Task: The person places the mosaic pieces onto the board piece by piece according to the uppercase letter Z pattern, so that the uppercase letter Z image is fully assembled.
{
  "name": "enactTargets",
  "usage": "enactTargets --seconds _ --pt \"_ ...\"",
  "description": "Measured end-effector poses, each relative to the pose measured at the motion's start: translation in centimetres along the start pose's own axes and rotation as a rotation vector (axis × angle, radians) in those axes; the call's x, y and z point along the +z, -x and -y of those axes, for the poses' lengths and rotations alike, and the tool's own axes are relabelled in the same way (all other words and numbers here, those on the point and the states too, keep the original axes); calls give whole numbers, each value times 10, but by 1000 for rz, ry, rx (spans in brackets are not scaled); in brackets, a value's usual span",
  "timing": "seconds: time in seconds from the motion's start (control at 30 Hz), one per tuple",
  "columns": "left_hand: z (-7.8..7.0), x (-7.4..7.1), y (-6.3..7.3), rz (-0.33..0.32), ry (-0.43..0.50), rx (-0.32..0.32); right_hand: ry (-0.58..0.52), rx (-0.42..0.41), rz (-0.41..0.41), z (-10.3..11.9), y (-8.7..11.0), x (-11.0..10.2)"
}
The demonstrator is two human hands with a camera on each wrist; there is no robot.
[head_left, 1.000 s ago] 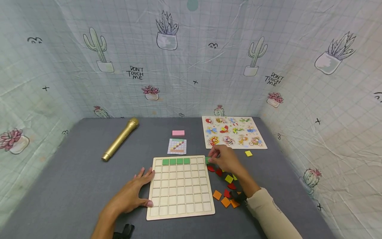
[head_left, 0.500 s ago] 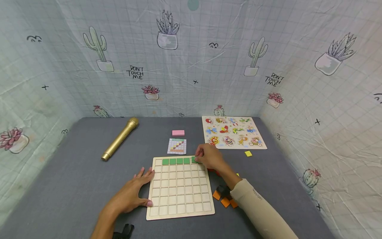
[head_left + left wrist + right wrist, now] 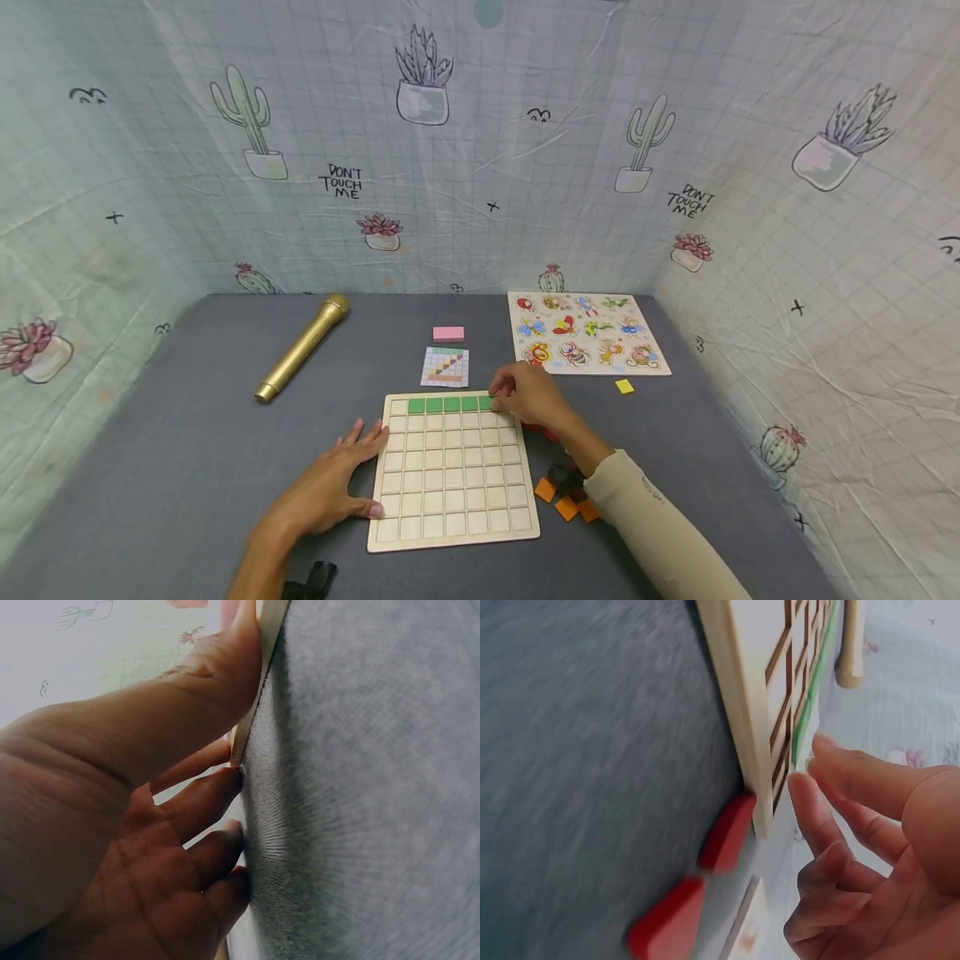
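A pale wooden grid board [image 3: 453, 475] lies on the grey table. Several green square tiles [image 3: 434, 406] sit side by side in its far row. My right hand [image 3: 527, 393] is over the far right part of the board, its thumb and forefinger pinching the edge of the rightmost green tile [image 3: 484, 403]. In the right wrist view, those fingertips [image 3: 821, 744] meet at the end of the green row. My left hand [image 3: 333, 483] rests at the board's left edge, fingers spread and thumb touching the rim. The left wrist view shows the fingers [image 3: 206, 799] along that edge.
Orange tiles [image 3: 567, 507] and red pieces [image 3: 671, 919] lie right of the board, partly under my right arm. A yellow tile [image 3: 625, 386] is farther right. Behind stand a pattern card [image 3: 445, 367], a pink block [image 3: 448, 334], an insect puzzle board [image 3: 592, 333] and a gold microphone [image 3: 303, 348].
My right hand has carried a green tile leftward from beside the board to the far row, where it now lies level with the other green tiles. The left hand stays in place.
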State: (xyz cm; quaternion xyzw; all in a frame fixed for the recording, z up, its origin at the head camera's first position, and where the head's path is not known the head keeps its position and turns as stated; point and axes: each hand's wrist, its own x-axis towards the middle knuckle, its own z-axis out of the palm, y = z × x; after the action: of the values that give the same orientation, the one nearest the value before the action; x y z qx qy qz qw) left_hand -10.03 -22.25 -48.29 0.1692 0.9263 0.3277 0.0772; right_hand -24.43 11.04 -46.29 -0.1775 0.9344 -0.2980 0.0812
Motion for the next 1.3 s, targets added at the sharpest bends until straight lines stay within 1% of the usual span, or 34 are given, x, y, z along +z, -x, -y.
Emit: enactTargets --seconds 0.13,0.27,0.33,0.43,0.7,0.8,0.97,1.2,1.3 --pt "0 0 -1 1 4 -4 -9 2 -4 -10 9 -11" --pt "0 0 -1 -2 -5 -1 43 43 8 -19 20 -20" --pt "0 0 -1 -5 -6 1 80 67 29 -22 25 -23" --pt "1 -1 0 -8 -7 2 118 78 61 -24 31 -25" --pt "0 1 1 -13 -12 -6 180 -3 82 -26 35 -24" --pt "0 2 1 -16 -7 -10 154 -24 94 -26 36 -26" --pt "0 2 1 -15 -9 -11 99 -34 116 -26 38 -29" --pt "-1 1 0 -10 -6 -12 16 -116 33 -25 37 -29" --pt "-1 1 0 -6 -12 -13 -9 -124 26 -20 36 -27"
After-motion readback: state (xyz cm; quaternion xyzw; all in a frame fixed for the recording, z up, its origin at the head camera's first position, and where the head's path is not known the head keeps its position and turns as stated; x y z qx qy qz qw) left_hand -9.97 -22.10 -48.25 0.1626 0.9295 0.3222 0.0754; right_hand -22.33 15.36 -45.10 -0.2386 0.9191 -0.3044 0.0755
